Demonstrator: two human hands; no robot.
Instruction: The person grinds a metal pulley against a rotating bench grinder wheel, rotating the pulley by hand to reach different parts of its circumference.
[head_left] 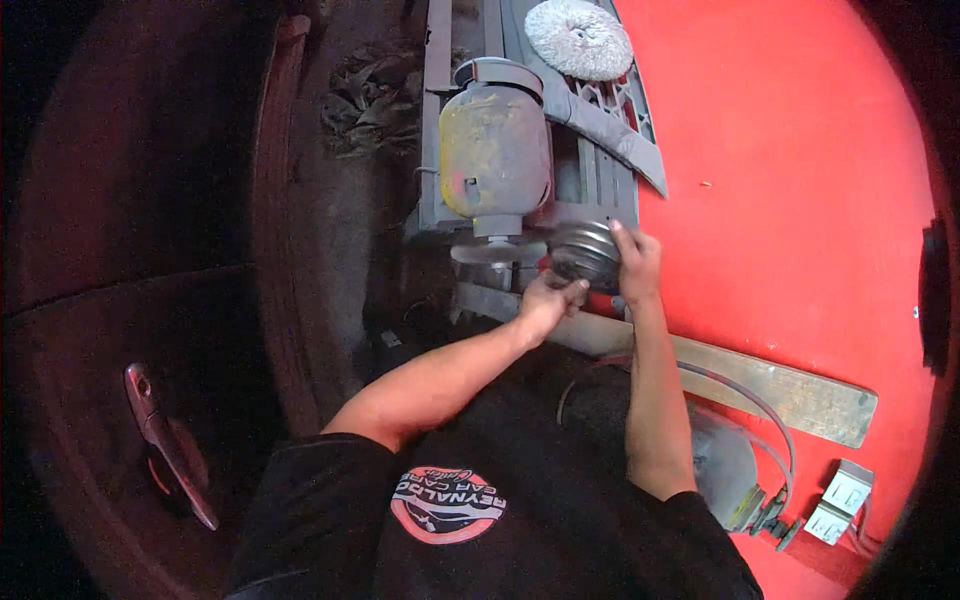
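Both of my hands grip a dark round metal part with shiny ridges (585, 250), held tilted just right of a bench motor. My left hand (552, 304) is closed on its lower side. At its right edge, my right hand (638, 262) clasps it with the thumb along the top. The motor (495, 150) is a worn grey and yellow cylinder. On its near end is a thin, blurred disc wheel (498, 253), close to the left side of the metal part. Whether part and wheel touch, I cannot tell.
A fluffy white buffing pad (580, 38) lies at the far end of the grey stand. A wooden board (775, 388) runs along the right, with a hose (775, 410) beside it. An outlet box (840, 500) sits lower right. At left is a dark panel with a door handle (165, 440).
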